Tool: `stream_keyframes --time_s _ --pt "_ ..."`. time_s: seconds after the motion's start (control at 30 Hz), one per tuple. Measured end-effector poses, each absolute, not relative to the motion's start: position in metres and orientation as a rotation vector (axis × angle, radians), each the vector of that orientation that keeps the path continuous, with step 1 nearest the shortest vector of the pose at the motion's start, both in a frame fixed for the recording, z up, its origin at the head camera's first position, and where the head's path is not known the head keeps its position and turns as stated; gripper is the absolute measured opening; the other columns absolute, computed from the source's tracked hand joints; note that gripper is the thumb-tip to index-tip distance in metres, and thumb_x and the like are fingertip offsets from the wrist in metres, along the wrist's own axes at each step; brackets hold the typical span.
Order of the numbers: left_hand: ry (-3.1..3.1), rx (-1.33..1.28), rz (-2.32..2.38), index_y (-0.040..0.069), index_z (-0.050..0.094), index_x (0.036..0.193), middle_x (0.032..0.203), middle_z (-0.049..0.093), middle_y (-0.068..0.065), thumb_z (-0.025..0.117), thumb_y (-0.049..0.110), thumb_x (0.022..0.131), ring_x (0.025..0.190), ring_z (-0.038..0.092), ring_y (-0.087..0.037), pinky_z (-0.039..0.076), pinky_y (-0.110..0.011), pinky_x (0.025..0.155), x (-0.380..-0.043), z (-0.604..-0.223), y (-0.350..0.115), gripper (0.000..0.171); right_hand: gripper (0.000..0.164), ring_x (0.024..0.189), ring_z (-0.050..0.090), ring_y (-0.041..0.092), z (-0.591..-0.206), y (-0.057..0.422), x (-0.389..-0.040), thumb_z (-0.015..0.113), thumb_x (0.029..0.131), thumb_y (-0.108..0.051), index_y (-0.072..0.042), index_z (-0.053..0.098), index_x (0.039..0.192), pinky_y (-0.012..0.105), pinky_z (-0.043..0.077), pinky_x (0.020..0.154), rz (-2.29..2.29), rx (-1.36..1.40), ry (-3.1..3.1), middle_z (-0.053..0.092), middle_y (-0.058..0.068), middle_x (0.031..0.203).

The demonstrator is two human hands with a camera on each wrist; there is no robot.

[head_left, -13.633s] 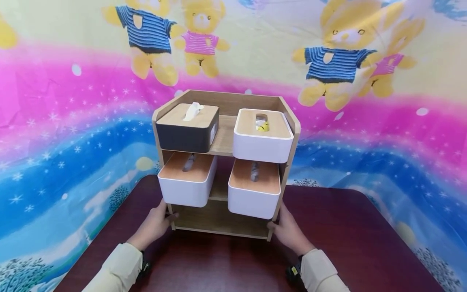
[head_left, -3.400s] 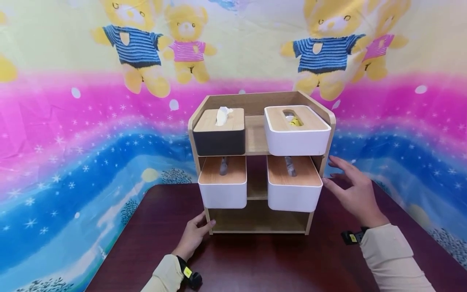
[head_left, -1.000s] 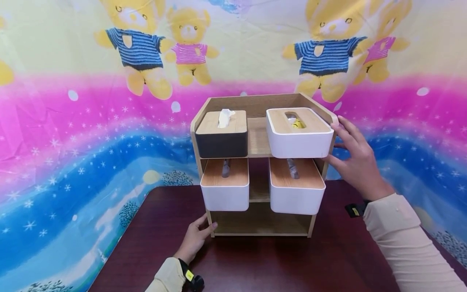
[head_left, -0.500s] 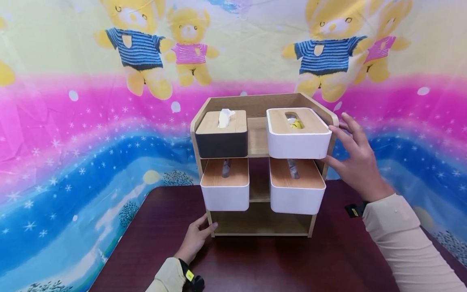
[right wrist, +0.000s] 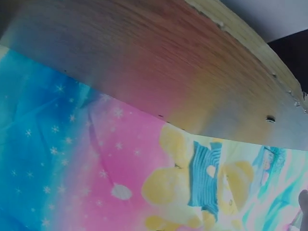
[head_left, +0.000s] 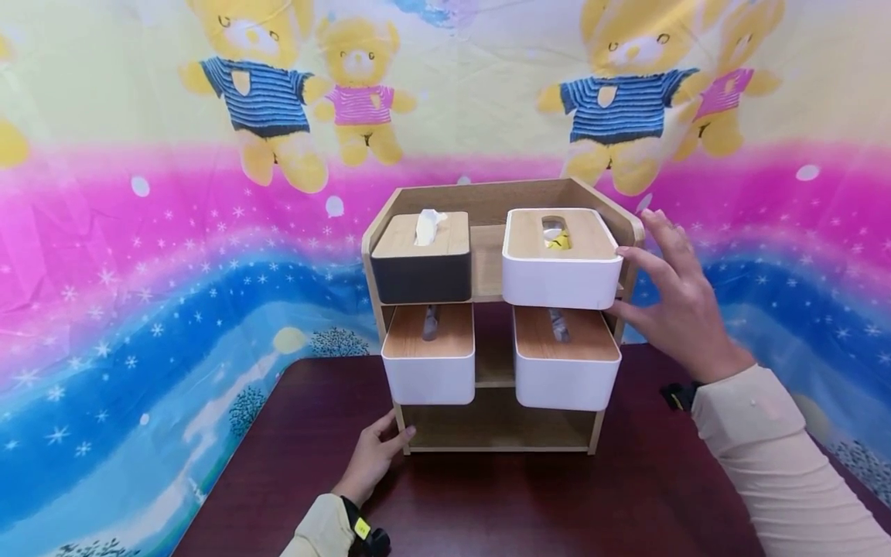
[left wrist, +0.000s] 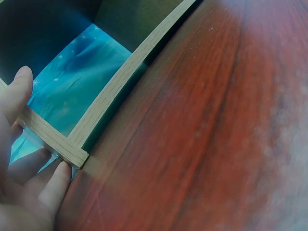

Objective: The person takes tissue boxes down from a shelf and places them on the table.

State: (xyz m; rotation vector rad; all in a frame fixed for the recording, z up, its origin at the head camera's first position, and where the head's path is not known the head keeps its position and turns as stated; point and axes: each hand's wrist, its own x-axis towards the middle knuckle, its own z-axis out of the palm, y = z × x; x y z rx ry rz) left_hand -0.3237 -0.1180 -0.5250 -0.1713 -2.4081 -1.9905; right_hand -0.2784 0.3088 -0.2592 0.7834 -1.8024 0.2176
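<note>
My left hand (head_left: pixel 372 456) grips the lower left side panel of a wooden desk shelf (head_left: pixel 501 429). In the left wrist view the thumb lies inside the panel's edge and the fingers outside. My right hand (head_left: pixel 678 309) pinches the front right corner of a white tissue box (head_left: pixel 560 282) on the top shelf, a fingertip at the lid edge and the thumb at the bottom. That box has a wooden lid with something yellow in its slot. The right wrist view shows mostly the shelf's outer side panel (right wrist: pixel 144 67), with only a bit of finger at the right edge.
Left on the top shelf stands a black tissue box (head_left: pixel 421 278) with a tissue sticking out. Two white boxes, one left (head_left: pixel 428 379) and one right (head_left: pixel 567 383), jut out from the middle shelf. A bear-print cloth (head_left: pixel 174 309) hangs behind the dark red table (head_left: pixel 292 418).
The white tissue box has turned, its front moving left and nearer, and my right hand has followed. Earlier both hands held the shelf's lower sides; my left hand still holds there.
</note>
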Motion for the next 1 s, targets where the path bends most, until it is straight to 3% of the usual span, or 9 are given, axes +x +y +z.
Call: stream_keyframes --time_s 0.13,0.5,0.77,1.0 --pt "-2.390 -0.196 -1.989 0.012 0.046 0.146 0.148 0.043 -0.012 0.072 0.032 0.090 0.139 0.030 -0.034 0.030 -0.054 0.107 -0.325 -0.524 -0.118 0.066 0.069 0.139 0.028 0.041 -0.251 0.306 -0.278 0.046 0.094 -0.062 -0.003 0.053 0.128 0.058 0.018 0.112 0.181 0.829 -1.774 0.033 0.020 0.152" --pt "-2.399 -0.178 -1.970 0.011 0.046 0.146 0.147 0.044 -0.013 0.073 0.037 0.087 0.137 0.034 -0.034 0.036 -0.052 0.104 -0.325 -0.523 -0.116 0.070 0.074 0.139 0.028 0.041 -0.239 0.300 -0.273 0.045 0.092 -0.066 -0.001 0.057 0.126 0.059 0.014 0.112 0.161 0.911 -1.806 0.042 0.019 0.147" --pt "-2.401 -0.169 -1.997 0.009 0.043 0.147 0.149 0.041 -0.016 0.072 0.030 0.090 0.138 0.033 -0.036 0.035 -0.055 0.104 -0.321 -0.520 -0.119 0.067 0.074 0.137 0.037 0.035 -0.238 0.289 -0.266 0.048 0.093 -0.060 -0.001 0.048 0.138 0.058 0.011 0.113 0.227 0.998 -1.868 0.051 0.021 0.139" --pt "-2.399 -0.190 -1.997 0.009 0.044 0.147 0.148 0.042 -0.015 0.073 0.040 0.086 0.137 0.035 -0.035 0.038 -0.050 0.103 -0.320 -0.521 -0.117 0.073 0.069 0.132 0.042 0.038 -0.240 0.285 -0.267 0.050 0.094 -0.058 0.002 0.050 0.128 0.060 0.015 0.112 0.211 1.070 -1.841 0.054 0.020 0.134"
